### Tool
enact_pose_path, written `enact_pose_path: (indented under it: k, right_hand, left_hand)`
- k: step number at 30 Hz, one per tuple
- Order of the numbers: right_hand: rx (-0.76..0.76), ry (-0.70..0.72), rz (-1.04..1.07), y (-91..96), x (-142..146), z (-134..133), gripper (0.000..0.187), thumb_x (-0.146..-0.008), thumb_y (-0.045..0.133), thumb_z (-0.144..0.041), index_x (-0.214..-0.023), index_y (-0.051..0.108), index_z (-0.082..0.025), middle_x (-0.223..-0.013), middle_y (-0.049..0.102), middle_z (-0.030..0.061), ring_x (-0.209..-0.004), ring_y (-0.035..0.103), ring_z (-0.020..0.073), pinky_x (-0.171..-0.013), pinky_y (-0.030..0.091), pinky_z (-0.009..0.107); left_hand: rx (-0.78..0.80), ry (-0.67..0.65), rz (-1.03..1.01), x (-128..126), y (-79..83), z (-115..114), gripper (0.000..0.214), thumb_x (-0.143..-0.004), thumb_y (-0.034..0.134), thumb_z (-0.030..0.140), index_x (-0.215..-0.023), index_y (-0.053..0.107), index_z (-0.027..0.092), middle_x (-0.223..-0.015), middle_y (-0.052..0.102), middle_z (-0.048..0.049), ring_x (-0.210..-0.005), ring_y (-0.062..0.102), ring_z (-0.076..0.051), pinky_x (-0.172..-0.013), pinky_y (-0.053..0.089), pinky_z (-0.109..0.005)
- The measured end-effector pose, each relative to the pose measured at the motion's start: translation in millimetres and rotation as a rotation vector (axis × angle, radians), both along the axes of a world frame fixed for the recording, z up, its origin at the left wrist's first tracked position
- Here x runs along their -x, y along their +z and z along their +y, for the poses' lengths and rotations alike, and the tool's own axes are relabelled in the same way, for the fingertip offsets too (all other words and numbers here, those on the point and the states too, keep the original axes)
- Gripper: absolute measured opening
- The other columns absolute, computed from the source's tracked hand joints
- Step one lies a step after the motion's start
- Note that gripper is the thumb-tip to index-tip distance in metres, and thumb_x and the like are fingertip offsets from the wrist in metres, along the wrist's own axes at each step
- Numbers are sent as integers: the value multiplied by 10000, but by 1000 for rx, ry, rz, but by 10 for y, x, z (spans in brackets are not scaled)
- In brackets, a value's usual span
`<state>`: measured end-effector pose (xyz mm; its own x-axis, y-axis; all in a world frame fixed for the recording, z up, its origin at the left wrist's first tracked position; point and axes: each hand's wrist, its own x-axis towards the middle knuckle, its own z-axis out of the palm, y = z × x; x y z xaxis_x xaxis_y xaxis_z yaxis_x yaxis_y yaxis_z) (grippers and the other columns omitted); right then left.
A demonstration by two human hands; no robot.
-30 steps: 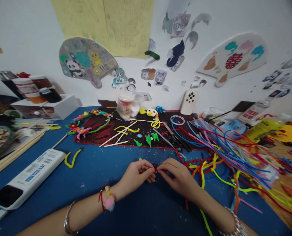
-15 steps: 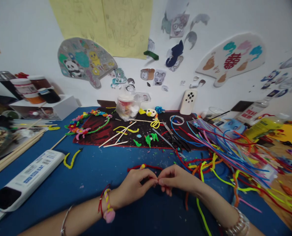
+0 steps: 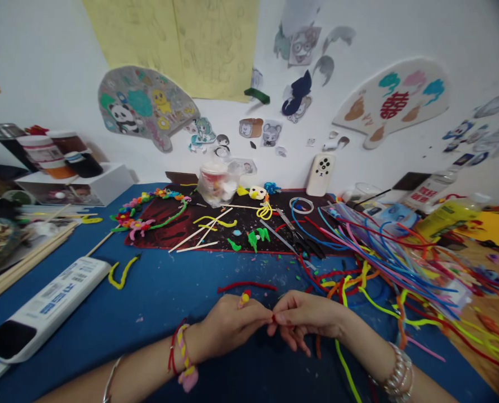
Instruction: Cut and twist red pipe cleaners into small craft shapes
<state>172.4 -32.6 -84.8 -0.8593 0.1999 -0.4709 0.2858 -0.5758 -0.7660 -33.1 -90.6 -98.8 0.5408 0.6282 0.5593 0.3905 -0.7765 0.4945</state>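
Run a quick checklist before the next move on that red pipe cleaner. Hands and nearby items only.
1. Grip on the red pipe cleaner end, pinched between left hand and right hand: ok.
2. Long red pipe cleaner joined to that end: cannot tell.
3. Yellow-tipped piece secured at the left hand: cannot tell.
4. Yellow-green pipe cleaner clear of the right forearm: not ok, it runs beneath.
5. Scissors away from the hands, on the black mat: ok.

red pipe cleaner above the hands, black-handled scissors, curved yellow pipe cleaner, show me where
red pipe cleaner (image 3: pixel 246 285), head view, on its middle
black-handled scissors (image 3: pixel 306 246), head view, on the handles
curved yellow pipe cleaner (image 3: pixel 123 274), head view, on its lower bend
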Motion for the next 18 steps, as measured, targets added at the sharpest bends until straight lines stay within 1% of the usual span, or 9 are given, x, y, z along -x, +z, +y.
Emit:
enact_pose_path:
  k: [2, 4, 7, 9, 11, 14, 16, 18]
  right_hand:
    - [-19, -5, -3, -3, 0, 2, 350, -760, 619, -374, -907, 663, -59, -527, 601, 6, -394, 545, 62, -384, 484, 153]
    - [-77, -28, -16, -2, 4, -1, 342, -764, 615, -372, -902, 664, -63, -499, 579, -10, -372, 521, 54, -371, 463, 144]
    - [-217, -43, -43, 26, 7, -7, 326, -798, 569, -382, -889, 656, -81, -465, 547, -32, -333, 474, 40, -350, 416, 129]
    - [-299, -24, -64, 68, 0, -5, 326, -818, 537, -392, -894, 644, -94, -459, 528, -43, -329, 452, 35, -347, 388, 124]
    - [-365, 17, -96, 130, -17, 2, 330, -830, 514, -401, -895, 633, -100, -476, 514, -45, -346, 437, 33, -345, 357, 120]
    - [-478, 87, -138, 233, -51, 10, 333, -856, 471, -402, -900, 622, -108, -502, 460, -55, -386, 394, 32, -350, 303, 118]
    - [-586, 135, -137, 288, -70, 9, 326, -873, 446, -388, -906, 617, -112, -528, 438, -55, -427, 389, 36, -387, 303, 125]
    - [-695, 180, -132, 322, -82, 4, 320, -884, 428, -376, -906, 613, -116, -553, 457, -45, -456, 398, 42, -427, 321, 136]
  left_hand:
    - [-5, -6, 23, 0, -2, -3, 141, -866, 462, 125, -917, 576, 189, -780, 682, 2, -668, 613, -90, -621, 432, -178]
    - [-18, 15, 23, -5, -7, 1, 134, -864, 469, 129, -909, 577, 193, -773, 683, 10, -651, 609, -89, -616, 428, -181]
    - [-31, 117, 6, -16, -16, 12, 96, -855, 503, 191, -890, 592, 194, -711, 679, 16, -589, 597, -95, -574, 417, -189]
    - [4, 172, 33, -23, -13, 16, 113, -856, 507, 241, -884, 607, 196, -678, 674, 12, -571, 595, -102, -559, 412, -196]
    - [79, 189, 84, -29, 2, 16, 152, -863, 493, 277, -881, 619, 193, -689, 679, -1, -588, 603, -112, -574, 414, -205]
    - [245, 193, 110, -36, 46, 11, 199, -863, 485, 311, -842, 631, 177, -709, 681, -16, -596, 600, -114, -571, 407, -206]
    - [352, 193, 78, -43, 83, 4, 216, -851, 499, 330, -805, 634, 167, -706, 675, -19, -597, 592, -112, -558, 399, -199]
    - [442, 189, 34, -55, 119, -4, 223, -839, 514, 338, -776, 636, 163, -693, 668, -17, -601, 582, -109, -550, 393, -195]
